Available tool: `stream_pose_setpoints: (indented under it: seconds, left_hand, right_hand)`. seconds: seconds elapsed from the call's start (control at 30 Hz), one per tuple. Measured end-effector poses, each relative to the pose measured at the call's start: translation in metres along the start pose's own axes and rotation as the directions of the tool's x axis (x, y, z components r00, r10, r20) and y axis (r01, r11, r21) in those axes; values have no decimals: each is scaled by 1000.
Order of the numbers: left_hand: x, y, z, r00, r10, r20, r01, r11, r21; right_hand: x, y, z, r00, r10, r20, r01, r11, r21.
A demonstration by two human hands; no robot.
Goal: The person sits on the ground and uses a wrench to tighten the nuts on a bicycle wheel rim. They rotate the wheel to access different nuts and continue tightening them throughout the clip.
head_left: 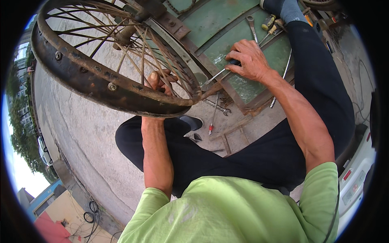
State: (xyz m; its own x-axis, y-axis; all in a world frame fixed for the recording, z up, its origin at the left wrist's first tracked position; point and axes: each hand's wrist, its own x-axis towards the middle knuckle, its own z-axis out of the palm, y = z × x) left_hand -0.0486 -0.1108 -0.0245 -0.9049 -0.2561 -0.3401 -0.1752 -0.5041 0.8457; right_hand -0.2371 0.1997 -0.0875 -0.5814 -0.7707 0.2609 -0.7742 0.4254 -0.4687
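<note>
Wheel [125, 35] left of the green panel [219, 22] looks heavy, stiff, best held by its rim [129, 97]; left hand [155, 80] sits among spokes [144, 52], grip unclear, and right hand [249, 60] clasps a screwdriver [216, 76].

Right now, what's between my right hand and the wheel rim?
The head view shows a metal tool shaft slanting from your right hand toward the wheel rim.

Spokes [142, 56] and a rusty rim [133, 98] hem in the left hand [158, 83]. Concrete [93, 135] outside the left knee [130, 138] leaves passing room. Between the legs, a wrench [220, 107] and red-handled tool [210, 128] obstruct.
</note>
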Motion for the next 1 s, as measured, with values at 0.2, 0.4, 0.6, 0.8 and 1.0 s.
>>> stream_pose_setpoints:
  seconds: [0.2, 0.4, 0.6, 0.8, 1.0]
  left_hand:
    - [-3, 2, 6, 999, -22, -39, 18, 996, -85]
    - [-4, 4, 13, 997, -32, -72, 26, 997, -73]
    - [-3, 0, 10, 998, -45, -52, 38, 989, -141]
    - [-1, -4, -2, 1000, -8, -28, 7, 999, -40]
    - [-3, 0, 3, 999, 1, -50, 2, 999, 44]
  right_hand:
    - [1, 2, -13, 996, 15, 90, -22, 997, 77]
    - [2, 5, -14, 990, 13, 137, -33, 989, 146]
    - [6, -4, 0, 998, -45, -36, 49, 993, 104]
    - [6, -18, 13, 996, 25, -91, -22, 999, 39]
    - [3, -20, 20, 988, 47, -148, -39, 998, 56]
